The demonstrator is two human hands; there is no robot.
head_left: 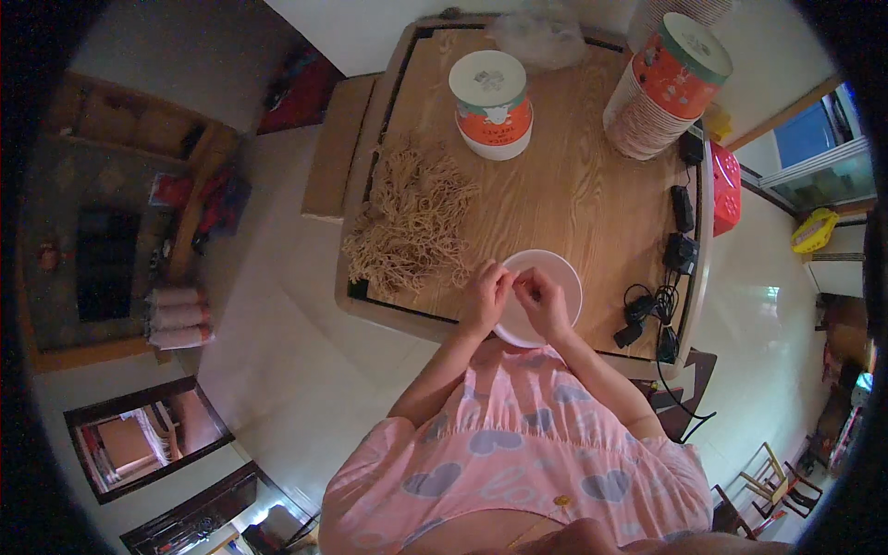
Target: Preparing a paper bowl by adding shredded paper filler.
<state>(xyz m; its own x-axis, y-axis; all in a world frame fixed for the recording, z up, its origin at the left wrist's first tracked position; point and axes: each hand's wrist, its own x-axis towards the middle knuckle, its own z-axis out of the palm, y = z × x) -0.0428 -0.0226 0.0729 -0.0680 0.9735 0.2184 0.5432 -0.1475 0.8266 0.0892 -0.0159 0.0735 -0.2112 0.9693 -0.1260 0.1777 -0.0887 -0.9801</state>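
At the table's near edge, close to my body, stands a white round tub (571, 280) with its open mouth up. Over its rim, my left hand (487, 298) is closed, thumb and fingertips pinched together. My right hand (544, 305) is closed too, its fingers curled in a pinch beside the left one. What the fingertips hold, if anything, is too small to tell. Left of the tub lies a loose heap of tan twine pieces (412, 222), nearest to my left hand.
Orange-and-white paper tubs (493, 125) stand upside down at the wooden table's (564, 194) back. A tall nested stack of them (652, 106) rises at the back right. Black adapters and cables (661, 305) lie along the right edge. A clear plastic bag (536, 37) sits behind.
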